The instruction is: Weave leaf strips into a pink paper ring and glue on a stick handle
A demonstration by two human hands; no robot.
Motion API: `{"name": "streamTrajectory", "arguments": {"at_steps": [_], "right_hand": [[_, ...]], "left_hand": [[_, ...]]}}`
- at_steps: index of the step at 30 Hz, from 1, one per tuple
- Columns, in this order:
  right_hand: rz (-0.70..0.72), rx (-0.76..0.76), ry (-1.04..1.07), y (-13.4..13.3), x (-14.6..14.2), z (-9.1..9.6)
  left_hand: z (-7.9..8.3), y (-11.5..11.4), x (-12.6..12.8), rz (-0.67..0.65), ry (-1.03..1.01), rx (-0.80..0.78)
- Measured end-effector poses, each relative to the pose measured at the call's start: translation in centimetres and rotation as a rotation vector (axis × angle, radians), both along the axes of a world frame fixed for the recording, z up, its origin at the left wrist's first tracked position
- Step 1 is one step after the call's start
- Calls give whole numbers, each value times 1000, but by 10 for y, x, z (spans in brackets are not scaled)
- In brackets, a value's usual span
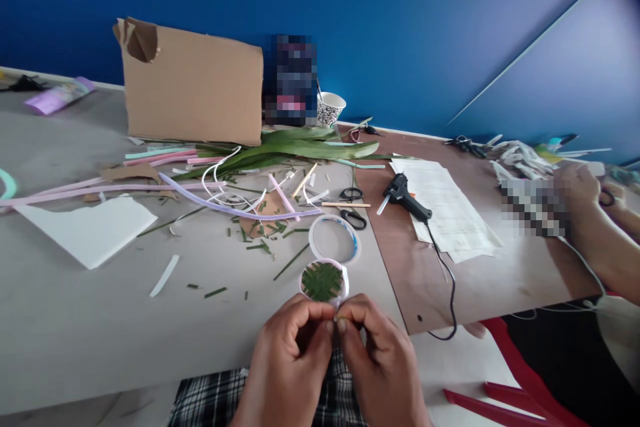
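Working, apparently, on the near edge of the green-filled disc (323, 281), we pinch with left hand (295, 340) and right hand (381, 343), grip contents unclear; next likely needs steady pressure.

No legible text; print on papers (453, 213) too faint.

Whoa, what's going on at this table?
A person's left hand and right hand meet, pinching at the near edge of a small, round, green-topped piece with a pale pink rim; anything between them is too small to tell. A white, hollow ring lies just beyond it. A black glue gun lies partly over white paper sheets.
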State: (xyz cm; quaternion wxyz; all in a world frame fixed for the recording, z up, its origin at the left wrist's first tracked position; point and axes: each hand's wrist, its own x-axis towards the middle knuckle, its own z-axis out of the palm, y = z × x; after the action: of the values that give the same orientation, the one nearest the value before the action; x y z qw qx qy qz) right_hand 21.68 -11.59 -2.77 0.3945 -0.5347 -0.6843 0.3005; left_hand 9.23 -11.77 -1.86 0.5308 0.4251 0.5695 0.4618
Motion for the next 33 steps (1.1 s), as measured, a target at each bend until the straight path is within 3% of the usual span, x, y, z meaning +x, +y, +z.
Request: {"name": "streamTrajectory", "arguments": {"at_steps": [5, 11, 17, 33], "right_hand": [[28, 139, -104, 1, 0, 0], [67, 161, -151, 5, 2, 4], [82, 113, -111, 3, 3, 1], [25, -113, -17, 4, 2, 0]], "left_hand": [[-2, 1, -2, -67, 170, 98], [-3, 0, -3, -124, 243, 114], [-1, -2, -2, -105, 202, -7], [6, 1, -3, -64, 70, -139]]}}
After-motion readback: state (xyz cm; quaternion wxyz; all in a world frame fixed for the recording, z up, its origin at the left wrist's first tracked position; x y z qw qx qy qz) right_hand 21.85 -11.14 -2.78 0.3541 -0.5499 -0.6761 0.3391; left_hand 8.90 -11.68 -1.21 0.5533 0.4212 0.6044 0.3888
